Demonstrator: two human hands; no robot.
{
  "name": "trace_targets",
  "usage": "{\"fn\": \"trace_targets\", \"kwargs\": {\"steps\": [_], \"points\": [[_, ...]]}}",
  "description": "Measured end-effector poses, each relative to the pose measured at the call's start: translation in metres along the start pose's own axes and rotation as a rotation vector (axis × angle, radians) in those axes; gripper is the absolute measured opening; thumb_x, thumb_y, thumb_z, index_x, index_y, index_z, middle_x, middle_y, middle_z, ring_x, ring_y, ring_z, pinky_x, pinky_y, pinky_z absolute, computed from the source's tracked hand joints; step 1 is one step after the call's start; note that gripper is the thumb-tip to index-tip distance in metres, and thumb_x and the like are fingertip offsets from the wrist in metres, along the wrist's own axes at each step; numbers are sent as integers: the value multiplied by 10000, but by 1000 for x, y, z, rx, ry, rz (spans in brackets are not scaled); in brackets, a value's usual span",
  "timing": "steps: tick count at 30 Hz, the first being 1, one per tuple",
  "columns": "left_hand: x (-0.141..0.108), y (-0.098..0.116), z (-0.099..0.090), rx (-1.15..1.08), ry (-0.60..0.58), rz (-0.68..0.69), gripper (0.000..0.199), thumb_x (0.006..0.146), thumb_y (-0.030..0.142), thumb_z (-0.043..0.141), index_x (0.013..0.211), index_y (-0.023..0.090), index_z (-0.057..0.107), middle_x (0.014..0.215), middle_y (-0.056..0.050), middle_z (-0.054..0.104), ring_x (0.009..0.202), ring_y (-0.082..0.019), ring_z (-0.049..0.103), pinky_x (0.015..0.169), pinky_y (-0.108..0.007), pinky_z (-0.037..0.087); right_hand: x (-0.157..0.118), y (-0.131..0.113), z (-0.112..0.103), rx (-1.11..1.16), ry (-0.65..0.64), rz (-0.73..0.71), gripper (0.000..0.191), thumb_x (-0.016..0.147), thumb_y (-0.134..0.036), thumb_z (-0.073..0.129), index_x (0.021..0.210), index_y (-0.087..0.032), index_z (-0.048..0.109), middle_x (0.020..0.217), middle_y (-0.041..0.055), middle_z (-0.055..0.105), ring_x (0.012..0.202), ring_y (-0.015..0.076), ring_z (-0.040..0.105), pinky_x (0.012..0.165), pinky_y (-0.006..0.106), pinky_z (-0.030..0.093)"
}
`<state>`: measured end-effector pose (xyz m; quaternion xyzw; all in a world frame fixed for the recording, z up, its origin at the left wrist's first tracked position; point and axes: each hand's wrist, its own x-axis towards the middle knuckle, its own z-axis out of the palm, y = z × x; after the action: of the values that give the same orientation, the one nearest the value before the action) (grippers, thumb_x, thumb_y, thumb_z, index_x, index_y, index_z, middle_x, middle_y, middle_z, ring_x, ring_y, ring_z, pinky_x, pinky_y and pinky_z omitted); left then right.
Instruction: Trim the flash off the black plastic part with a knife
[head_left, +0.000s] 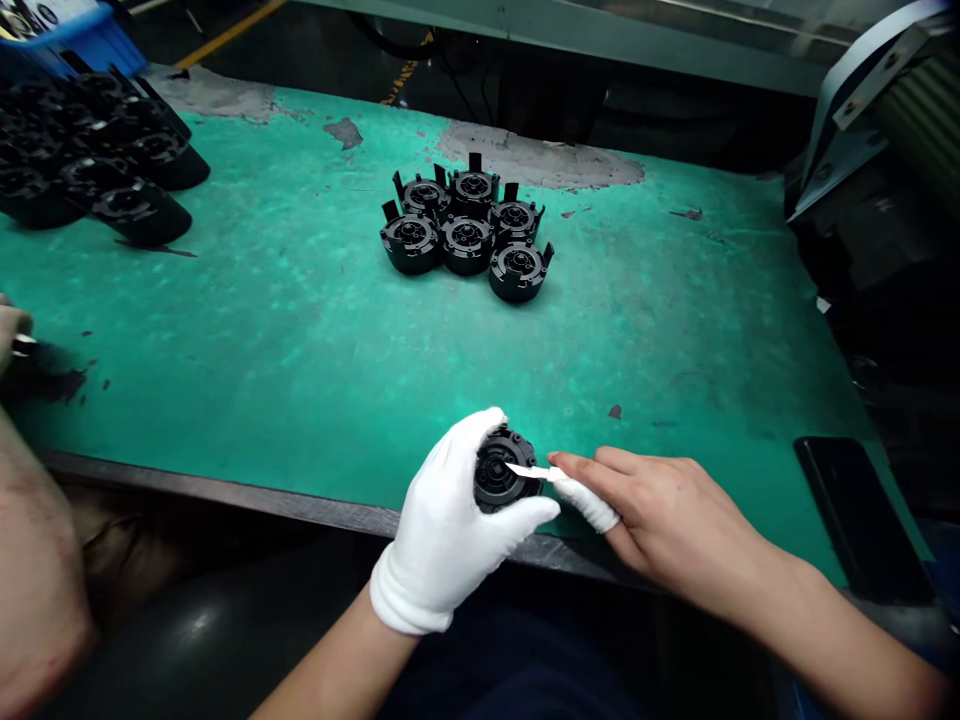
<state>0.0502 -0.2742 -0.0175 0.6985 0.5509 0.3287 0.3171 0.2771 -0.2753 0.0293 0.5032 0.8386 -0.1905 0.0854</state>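
Note:
My left hand (457, 505), in a white glove, is wrapped round a round black plastic part (496, 472) near the table's front edge. Ridges and rings show on the part's upturned face. My right hand (660, 510) is bare except for a white covering on the thumb. Between thumb and fingers it grips a small knife (529, 471), whose pale pointed blade lies over the part's face. Whether the blade touches the plastic I cannot tell. Farther back on the table stands a cluster of several similar black round parts (466, 240) with upright tabs.
The green table top (300, 330) has worn grey patches. More black parts (127, 200) are grouped at the left, before a blue bin (82, 45). A black phone (862, 515) lies at the right. Another person's arm (34, 570) reaches in at the left edge.

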Motion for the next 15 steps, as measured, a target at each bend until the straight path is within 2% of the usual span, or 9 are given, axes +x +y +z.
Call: {"fn": "trace_targets", "kwargs": {"steps": [9, 15], "points": [[0, -9, 4, -44, 7, 14, 758, 748, 518, 809, 1363, 249, 457, 1295, -97, 634, 1196, -298, 638, 1073, -476, 520, -5, -17, 1, -56, 18, 117, 560, 904, -159, 466, 1434, -336, 494, 934, 7, 659, 703, 197, 657, 522, 311, 302], [-3, -11, 8, 11, 59, 55, 777, 748, 546, 801, 1369, 229, 458, 1355, -118, 601, 1269, -310, 589, 1105, -478, 488, -11, -29, 10, -90, 76, 219, 564, 929, -160, 448, 1482, -275, 455, 937, 34, 665, 672, 196, 662, 515, 302, 347]]}}
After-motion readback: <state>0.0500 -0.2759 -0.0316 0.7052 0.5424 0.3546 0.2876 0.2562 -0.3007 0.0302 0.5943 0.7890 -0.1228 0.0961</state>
